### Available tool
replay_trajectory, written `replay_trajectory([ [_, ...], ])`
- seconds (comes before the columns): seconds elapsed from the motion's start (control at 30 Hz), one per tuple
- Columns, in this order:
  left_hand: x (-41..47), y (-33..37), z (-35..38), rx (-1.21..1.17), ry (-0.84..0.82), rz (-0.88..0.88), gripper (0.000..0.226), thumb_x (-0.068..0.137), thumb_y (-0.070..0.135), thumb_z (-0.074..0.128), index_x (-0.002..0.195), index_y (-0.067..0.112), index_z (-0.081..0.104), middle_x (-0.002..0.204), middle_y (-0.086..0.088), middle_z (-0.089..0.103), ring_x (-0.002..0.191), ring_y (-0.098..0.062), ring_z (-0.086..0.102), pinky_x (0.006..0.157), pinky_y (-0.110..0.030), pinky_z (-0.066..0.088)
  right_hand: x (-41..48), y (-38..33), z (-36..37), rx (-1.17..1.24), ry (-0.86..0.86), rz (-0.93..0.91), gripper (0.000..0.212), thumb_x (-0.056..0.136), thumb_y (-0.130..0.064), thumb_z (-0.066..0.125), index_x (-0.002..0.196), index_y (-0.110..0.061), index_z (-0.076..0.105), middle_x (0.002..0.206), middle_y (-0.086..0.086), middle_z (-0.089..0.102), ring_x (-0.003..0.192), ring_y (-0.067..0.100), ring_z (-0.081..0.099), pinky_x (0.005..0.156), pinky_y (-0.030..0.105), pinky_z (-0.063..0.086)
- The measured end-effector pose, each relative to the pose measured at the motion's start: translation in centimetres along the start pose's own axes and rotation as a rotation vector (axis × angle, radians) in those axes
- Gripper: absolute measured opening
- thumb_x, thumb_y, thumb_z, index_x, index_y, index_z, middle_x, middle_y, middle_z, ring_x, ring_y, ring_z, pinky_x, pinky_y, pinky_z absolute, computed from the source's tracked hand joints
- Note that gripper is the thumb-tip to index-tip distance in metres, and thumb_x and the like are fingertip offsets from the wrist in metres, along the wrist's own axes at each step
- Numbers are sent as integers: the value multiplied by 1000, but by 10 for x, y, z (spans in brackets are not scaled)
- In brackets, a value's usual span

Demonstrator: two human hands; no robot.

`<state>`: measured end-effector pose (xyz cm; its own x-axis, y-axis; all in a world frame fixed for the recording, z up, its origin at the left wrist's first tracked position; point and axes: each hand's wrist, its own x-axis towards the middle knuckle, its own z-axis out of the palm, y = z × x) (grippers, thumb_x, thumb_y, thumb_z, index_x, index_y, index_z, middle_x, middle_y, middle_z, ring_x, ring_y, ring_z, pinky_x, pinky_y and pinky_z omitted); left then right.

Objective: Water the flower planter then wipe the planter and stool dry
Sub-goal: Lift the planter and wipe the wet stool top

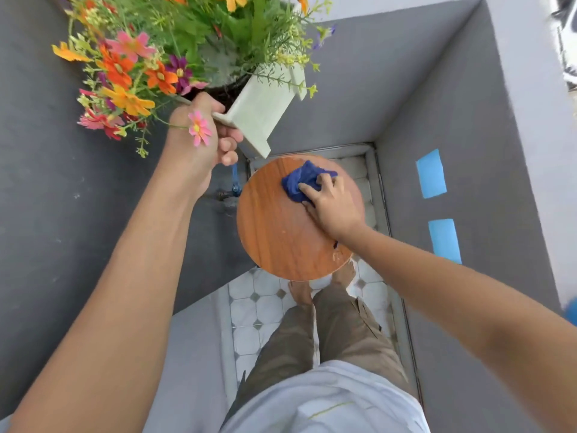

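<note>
A white box planter (262, 104) full of orange, pink and purple flowers (134, 73) hangs in the air, lifted off the stool. My left hand (203, 135) grips its near corner and rim. Below it stands a round wooden stool (281, 232). A crumpled blue cloth (304, 181) lies on the far part of the stool's top, and my right hand (331, 204) presses down on it with fingers spread over the cloth.
Dark grey walls close in on the left, far side and right, forming a narrow corner. A blue tap (234, 182) sticks out of the left wall beside the stool. White tiled floor (265, 307) and my bare feet lie under the stool. Blue tape patches (432, 173) mark the right wall.
</note>
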<state>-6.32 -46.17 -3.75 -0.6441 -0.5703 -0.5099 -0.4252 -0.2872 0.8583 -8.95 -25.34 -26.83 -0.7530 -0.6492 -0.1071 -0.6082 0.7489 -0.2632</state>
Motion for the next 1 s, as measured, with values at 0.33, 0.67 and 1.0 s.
replay_trajectory([
  [0.33,4,-3,0,-30,4,-38,25,90,10,38,70,4,52,46,-6,54,39,-13,34,38,-22,27,2,15,-8,173,23,82,39,84,-16,59,123,-14,62,110,15,54,95,38,51,83,44,50],
  [0.67,3,1,1,-14,0,-31,28,94,9,38,69,5,49,55,-11,52,40,-13,34,39,-23,28,-31,-78,27,174,-164,-554,34,91,-18,62,124,-14,64,109,16,55,93,35,51,65,45,53],
  [1.0,2,1,-3,7,22,-2,26,94,9,39,72,4,51,58,-13,51,39,-12,35,38,-22,29,68,-46,-2,177,89,30,32,84,-15,60,116,-13,64,108,14,52,97,35,50,71,36,42],
])
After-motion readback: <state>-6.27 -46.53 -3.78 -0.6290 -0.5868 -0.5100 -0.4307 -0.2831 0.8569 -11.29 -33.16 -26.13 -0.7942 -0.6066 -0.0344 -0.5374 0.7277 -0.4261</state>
